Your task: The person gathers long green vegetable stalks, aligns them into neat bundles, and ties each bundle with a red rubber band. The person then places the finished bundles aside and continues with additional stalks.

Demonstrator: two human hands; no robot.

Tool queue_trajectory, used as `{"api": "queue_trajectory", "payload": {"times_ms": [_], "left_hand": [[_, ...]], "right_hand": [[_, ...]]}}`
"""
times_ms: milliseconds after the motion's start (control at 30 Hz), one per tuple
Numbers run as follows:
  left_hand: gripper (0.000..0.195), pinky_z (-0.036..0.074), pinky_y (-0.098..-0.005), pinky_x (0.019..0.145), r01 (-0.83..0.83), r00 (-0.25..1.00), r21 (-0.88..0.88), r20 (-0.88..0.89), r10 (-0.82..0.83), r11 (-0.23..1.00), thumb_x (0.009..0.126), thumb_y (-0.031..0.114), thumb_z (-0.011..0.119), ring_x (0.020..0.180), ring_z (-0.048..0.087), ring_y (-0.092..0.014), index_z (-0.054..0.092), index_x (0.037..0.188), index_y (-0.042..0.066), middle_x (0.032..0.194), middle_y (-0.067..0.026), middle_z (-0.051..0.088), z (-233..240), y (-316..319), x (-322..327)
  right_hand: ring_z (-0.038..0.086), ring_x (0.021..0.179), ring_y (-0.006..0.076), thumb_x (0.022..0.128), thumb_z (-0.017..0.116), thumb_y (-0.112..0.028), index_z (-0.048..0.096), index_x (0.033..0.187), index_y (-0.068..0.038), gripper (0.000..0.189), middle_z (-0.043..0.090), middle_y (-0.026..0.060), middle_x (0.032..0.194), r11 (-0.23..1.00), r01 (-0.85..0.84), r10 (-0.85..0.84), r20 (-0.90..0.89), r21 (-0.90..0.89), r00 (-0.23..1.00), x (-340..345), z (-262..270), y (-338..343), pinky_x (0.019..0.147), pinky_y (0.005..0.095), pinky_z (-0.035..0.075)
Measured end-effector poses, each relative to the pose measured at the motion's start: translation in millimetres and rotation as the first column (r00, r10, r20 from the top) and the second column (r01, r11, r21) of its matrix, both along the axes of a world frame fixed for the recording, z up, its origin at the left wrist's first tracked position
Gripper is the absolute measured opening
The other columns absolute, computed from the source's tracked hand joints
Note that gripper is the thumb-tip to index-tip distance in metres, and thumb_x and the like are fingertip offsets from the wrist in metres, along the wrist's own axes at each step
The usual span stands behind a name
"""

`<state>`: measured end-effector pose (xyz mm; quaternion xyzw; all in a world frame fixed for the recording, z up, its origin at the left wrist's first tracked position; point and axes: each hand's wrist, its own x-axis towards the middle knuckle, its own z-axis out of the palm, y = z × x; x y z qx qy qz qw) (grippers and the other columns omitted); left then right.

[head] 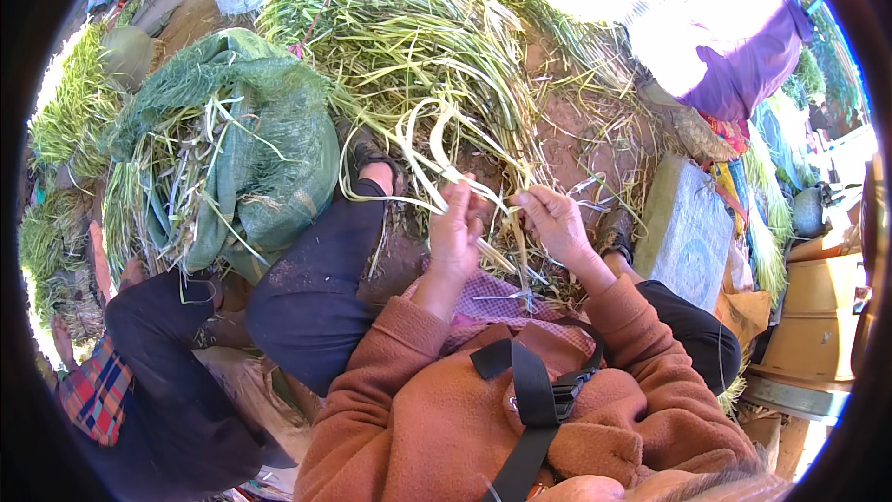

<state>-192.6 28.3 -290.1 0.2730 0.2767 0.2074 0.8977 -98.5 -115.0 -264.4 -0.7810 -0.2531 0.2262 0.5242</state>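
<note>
My left hand [454, 231] grips a looped bunch of pale green stalks [437, 136] in front of my lap. Close beside it, my right hand [557, 226] pinches an end of the stalks between thumb and fingers. The cut ends of the bunch point down toward my checked pink cloth [488, 300]. Just beyond my hands lies a large heap of long green stalks [418, 35], with a pink tie [296, 50] on its left side. How the strands cross between my fingers is too small to tell.
A green woven sack [289, 146] with stalks spilling out stands at left. Another person's dark-clothed leg [174, 362] is close on my left. A pale rectangular block [686, 230] leans by my right knee. Farther right is a yellow-brown bucket [815, 314]. Someone in purple cloth [746, 70] is beyond.
</note>
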Motion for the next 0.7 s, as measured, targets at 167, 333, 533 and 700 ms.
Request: {"api": "queue_trajectory", "payload": {"times_ms": [167,333,533,700], "left_hand": [[0.026,0.028,-0.015,0.041,-0.121,0.984,-0.019,0.132,0.122,0.993,0.097,0.027,0.064,0.057,0.046,0.0,0.06,0.114,0.008,0.078,0.002,0.059,2,20,0],[0.021,0.029,-0.0156,0.04,-0.103,0.994,0.069,0.056,0.099,0.992,0.096,0.024,0.065,0.052,0.043,-0.001,0.063,0.108,0.007,0.075,0.0021,0.058,-1,22,-2],[0.026,0.04,-0.0169,0.049,0.037,0.999,0.205,-0.038,-0.029,0.978,0.092,0.011,0.068,0.066,0.056,-0.005,0.064,0.116,0.003,0.088,-0.0004,0.065,-9,0,4],[0.035,0.048,-0.0203,0.066,0.066,0.998,0.196,0.006,-0.069,0.978,0.093,0.007,0.065,0.075,0.058,-0.008,0.057,0.126,0.002,0.094,-0.0022,0.065,-11,-7,3]], "right_hand": [[0.054,0.061,0.0095,0.099,0.058,-0.019,0.069,0.098,-0.006,0.018,0.058,0.0009,0.069,0.978,0.124,-0.095,0.172,-0.167,0.98,50,-32,-41,0.057,0.0281,0.048],[0.067,0.081,0.0324,0.096,0.055,-0.033,0.07,0.097,-0.003,0.033,0.069,0.0158,0.086,0.745,0.288,0.13,0.554,-0.602,0.822,92,-38,-77,0.073,0.0431,0.052],[0.055,0.066,0.009,0.096,0.063,-0.033,0.07,0.109,-0.001,0.036,0.065,0.0015,0.08,0.979,-0.181,0.166,-0.153,-0.092,0.974,31,-5,-15,0.058,0.0223,0.044],[0.051,0.059,0.0041,0.097,0.063,-0.029,0.072,0.106,-0.004,0.028,0.059,-0.0039,0.07,0.992,-0.129,0.13,-0.168,0.018,0.977,1,7,13,0.051,0.02,0.041]]}}
